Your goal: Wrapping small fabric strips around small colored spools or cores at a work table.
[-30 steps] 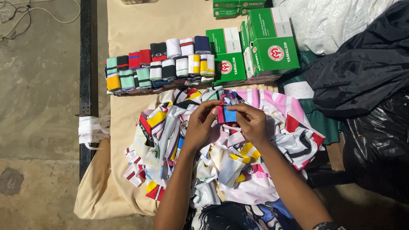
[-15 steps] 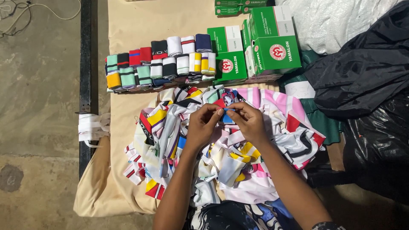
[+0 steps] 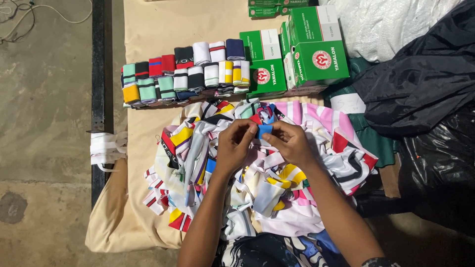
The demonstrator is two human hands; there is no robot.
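Both hands at frame center — left hand (image 3: 235, 146) and right hand (image 3: 292, 143) pinch one small blue fabric strip (image 3: 263, 130) between fingertips, above the loose fabric pile (image 3: 257, 183). Folded rolls (image 3: 185, 74) and green boxes (image 3: 297, 54) sit above, on the table (image 3: 163, 29).

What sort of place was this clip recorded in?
Probably a small garment workshop: folded knit bands sit in rows on a cloth-covered table, green boxes beside them, and both hands work a blue strip over loose strips.
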